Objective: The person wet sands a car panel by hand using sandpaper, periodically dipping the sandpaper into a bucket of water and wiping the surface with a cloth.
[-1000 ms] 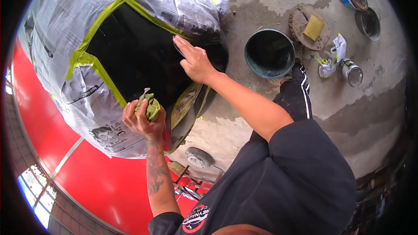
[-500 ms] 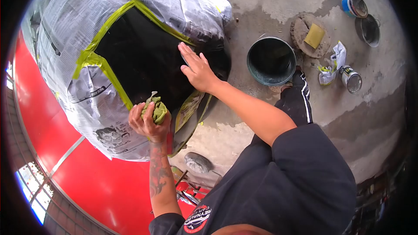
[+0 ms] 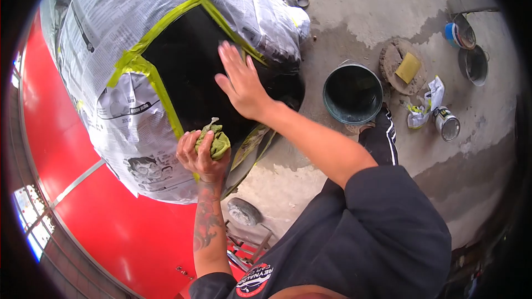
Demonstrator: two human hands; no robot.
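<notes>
My left hand (image 3: 198, 156) is closed around a crumpled green cloth (image 3: 217, 143) at the lower edge of a glossy black car panel (image 3: 188, 72). My right hand (image 3: 244, 86) lies flat over the panel, fingers stretched out and slightly blurred. A small sliver of something pale shows beside its fingertips; what lies under the palm is hidden. Yellow-green masking tape (image 3: 166, 94) frames the panel, and printed newspaper sheets (image 3: 130, 144) cover the bodywork around it.
A dark bucket (image 3: 353, 116) stands on the concrete floor by my foot. Beyond it are a round slab (image 3: 390, 72) bearing a yellow sheet (image 3: 408, 67), crumpled masking paper (image 3: 424, 108), a paint can (image 3: 446, 126) and further containers. Red bodywork (image 3: 111, 210) is at left.
My right hand has slid across the panel, away from its right-hand taped edge. The left hand keeps its hold on the cloth. The whole view has shifted slightly.
</notes>
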